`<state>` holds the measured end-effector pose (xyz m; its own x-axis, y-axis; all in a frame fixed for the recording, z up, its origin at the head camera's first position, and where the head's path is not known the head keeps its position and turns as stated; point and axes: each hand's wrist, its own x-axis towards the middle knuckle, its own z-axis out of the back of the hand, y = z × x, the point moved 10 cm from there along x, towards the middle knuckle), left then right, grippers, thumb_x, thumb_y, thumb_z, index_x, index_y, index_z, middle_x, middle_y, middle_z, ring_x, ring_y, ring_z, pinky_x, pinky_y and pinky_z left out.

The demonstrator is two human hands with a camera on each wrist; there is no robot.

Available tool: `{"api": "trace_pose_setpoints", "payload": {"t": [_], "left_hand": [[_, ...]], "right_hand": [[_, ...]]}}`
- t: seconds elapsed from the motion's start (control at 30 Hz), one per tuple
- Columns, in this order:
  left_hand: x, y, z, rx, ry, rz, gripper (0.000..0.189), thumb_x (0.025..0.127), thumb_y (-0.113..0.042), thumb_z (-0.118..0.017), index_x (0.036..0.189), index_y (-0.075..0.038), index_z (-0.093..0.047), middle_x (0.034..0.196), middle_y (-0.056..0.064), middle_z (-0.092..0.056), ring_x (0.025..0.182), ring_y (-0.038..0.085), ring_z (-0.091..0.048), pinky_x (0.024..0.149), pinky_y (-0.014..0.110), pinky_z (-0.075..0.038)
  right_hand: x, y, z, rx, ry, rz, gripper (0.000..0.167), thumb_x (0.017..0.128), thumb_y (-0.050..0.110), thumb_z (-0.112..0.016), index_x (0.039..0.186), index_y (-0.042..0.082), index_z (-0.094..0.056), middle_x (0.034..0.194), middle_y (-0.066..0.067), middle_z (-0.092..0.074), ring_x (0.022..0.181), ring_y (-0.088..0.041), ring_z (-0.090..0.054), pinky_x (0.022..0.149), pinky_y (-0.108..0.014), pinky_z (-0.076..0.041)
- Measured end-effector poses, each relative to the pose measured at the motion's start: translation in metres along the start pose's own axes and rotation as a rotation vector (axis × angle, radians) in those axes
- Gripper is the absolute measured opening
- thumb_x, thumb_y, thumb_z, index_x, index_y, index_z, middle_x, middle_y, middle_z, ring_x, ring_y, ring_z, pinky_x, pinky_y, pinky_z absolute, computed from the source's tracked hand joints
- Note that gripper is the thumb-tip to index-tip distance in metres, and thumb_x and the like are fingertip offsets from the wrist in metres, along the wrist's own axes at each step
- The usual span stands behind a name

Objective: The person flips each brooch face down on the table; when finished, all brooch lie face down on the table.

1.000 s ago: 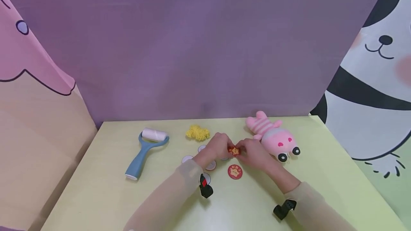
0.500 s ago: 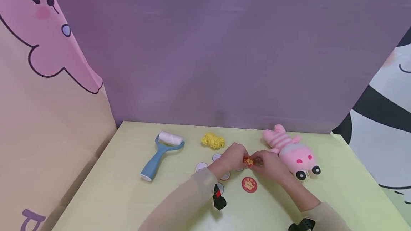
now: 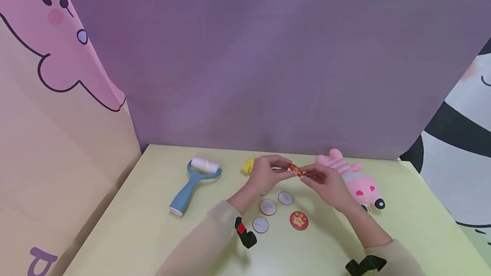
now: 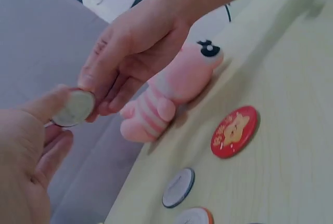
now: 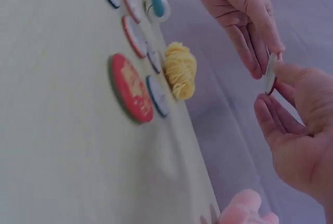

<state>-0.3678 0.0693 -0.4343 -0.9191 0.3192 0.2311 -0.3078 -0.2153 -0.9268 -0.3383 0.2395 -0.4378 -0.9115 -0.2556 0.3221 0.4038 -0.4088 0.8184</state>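
Observation:
Above the table, my left hand (image 3: 270, 171) and right hand (image 3: 326, 182) pinch opposite edges of one small round badge (image 3: 295, 169). Its red and gold front is tilted toward the head camera; the left wrist view shows its pale back. A larger red badge with a gold star (image 3: 298, 220) lies face up on the table below the hands. Beside it several pale discs, including one with an orange rim (image 3: 267, 207) and another (image 3: 260, 225), lie flat. Behind my left hand, yellow yarn (image 3: 247, 166) is partly hidden. A pink striped plush toy (image 3: 362, 184) lies behind my right hand.
A blue-handled lint roller (image 3: 195, 184) with a white roll lies on the left of the pale table (image 3: 130, 225). A purple cloth backdrop (image 3: 245, 63) rises behind the table's far edge. Cartoon-printed panels flank both sides.
Both hands have risen from near the tabletop with the badge between them, uncovering more of the pale discs. The badge has tilted. The head view has also shifted to the left.

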Motion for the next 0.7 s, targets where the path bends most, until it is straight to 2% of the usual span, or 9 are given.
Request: {"api": "trace_pose_setpoints", "payload": {"t": [0.07,0.2,0.3,0.5,0.7], "left_hand": [[0.0,-0.004,0.008,-0.088,-0.059,-0.018,0.029,0.087,-0.02,-0.089,0.113,-0.011,-0.081,0.11,0.004,-0.082,0.102,0.016,-0.08,0.086,0.022,-0.063],[-0.003,-0.007,0.021,-0.085,-0.158,-0.05,0.023,0.09,-0.023,-0.087,0.11,-0.013,-0.082,0.105,0.003,-0.083,0.094,0.01,-0.079,0.082,0.02,-0.063],[-0.004,-0.006,0.026,-0.093,-0.2,-0.061,0.019,0.092,-0.02,-0.085,0.108,-0.01,-0.083,0.1,0.007,-0.083,0.086,0.012,-0.079,0.077,0.022,-0.064],[-0.002,-0.006,0.025,-0.088,-0.158,-0.062,0.018,0.093,-0.015,-0.083,0.109,-0.006,-0.083,0.096,0.012,-0.082,0.076,0.01,-0.079,0.071,0.023,-0.064],[-0.006,-0.004,0.026,-0.056,-0.107,-0.01,0.018,0.094,-0.013,-0.082,0.111,-0.008,-0.083,0.099,0.009,-0.081,0.073,0.009,-0.077,0.07,0.022,-0.063]], "right_hand": [[0.005,0.004,0.002,0.077,-0.008,-0.027,0.024,0.099,0.009,-0.075,0.121,0.0,-0.075,0.111,-0.004,-0.077,0.098,-0.007,-0.077,0.088,-0.017,-0.061],[0.01,0.011,0.0,0.116,-0.027,-0.077,0.025,0.102,0.014,-0.073,0.119,-0.004,-0.075,0.1,0.006,-0.077,0.092,-0.009,-0.078,0.086,-0.018,-0.061],[0.014,0.017,0.0,0.111,-0.066,-0.087,0.026,0.102,0.016,-0.073,0.117,-0.006,-0.076,0.095,0.005,-0.077,0.086,-0.009,-0.078,0.085,-0.02,-0.063],[0.016,0.017,0.007,0.089,-0.135,-0.112,0.025,0.101,0.012,-0.073,0.118,-0.005,-0.077,0.097,0.002,-0.077,0.082,-0.006,-0.075,0.081,-0.02,-0.063],[0.017,0.017,0.0,0.121,-0.097,-0.127,0.031,0.099,0.01,-0.075,0.128,-0.004,-0.074,0.111,-0.022,-0.076,0.082,-0.008,-0.075,0.081,-0.022,-0.064]]}}
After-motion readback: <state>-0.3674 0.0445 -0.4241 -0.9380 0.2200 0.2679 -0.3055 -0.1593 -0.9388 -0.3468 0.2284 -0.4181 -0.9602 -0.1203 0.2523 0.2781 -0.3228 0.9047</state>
